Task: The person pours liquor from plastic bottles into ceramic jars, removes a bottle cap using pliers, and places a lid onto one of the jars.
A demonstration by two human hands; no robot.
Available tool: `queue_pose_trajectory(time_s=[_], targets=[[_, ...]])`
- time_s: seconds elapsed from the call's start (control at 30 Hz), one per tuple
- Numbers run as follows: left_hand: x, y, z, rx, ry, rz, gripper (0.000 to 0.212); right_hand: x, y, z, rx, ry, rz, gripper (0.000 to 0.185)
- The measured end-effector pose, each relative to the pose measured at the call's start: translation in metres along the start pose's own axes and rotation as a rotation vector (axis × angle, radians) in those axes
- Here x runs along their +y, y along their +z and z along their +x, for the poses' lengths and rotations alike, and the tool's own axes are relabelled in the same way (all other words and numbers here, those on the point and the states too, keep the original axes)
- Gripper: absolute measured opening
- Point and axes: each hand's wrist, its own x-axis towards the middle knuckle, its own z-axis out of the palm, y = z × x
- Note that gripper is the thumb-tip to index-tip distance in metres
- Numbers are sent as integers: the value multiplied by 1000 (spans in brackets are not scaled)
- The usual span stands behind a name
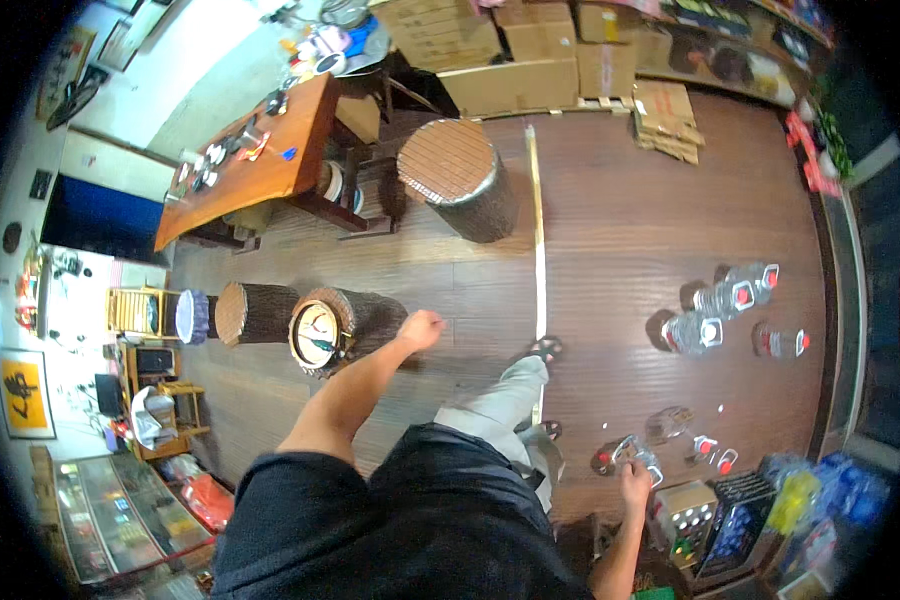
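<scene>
My left hand (pixel 422 330) is out in front of me, its fingers curled with nothing visible in them. Just left of it are a log-shaped stool (pixel 375 311) and a round tray (pixel 315 335) with a dark green item on it. On my other side, my right hand (pixel 636 482) overlaps a clear plastic bottle (pixel 637 452) with a ring handle. Whether the fingers grip the bottle or only pass above it is unclear. My legs (pixel 495 397) are apart, one foot ahead beside a pale floor strip (pixel 540 292).
Several clear bottles (pixel 691 332) with ring handles are on the floor at right. A large log-shaped stool (pixel 450 161) stands ahead, beside a wooden table (pixel 270 161). Cardboard boxes (pixel 510 82) line the far side. A black crate (pixel 735 517) is near my right, a glass display case (pixel 124 517) at lower left.
</scene>
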Motion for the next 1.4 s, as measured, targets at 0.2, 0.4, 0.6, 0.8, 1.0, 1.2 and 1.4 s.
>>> queue_pose_trajectory(time_s=[0.2,0.4,0.6,0.8,1.0,1.2,1.4], targets=[[-76,-45,-63,60,-676,-712,28,19,23,42,-67,-155,-206,22],[-135,7,-116,-144,-838,-689,26,-55,72,23,-350,220,-155,24],[-257,0,-86,292,-1075,-774,30,-159,108,75,-557,454,-164,30],[-429,7,-4,295,-1357,-447,45,-191,120,146,-357,447,-154,24],[-495,45,-4,294,-1391,-956,41,-250,188,138,-296,380,-380,25],[-448,-23,-9,324,-1173,-1047,45,-273,236,99,-287,342,-410,28],[-329,-63,-15,108,-475,-680,29,-287,262,46,-307,528,443,33]])
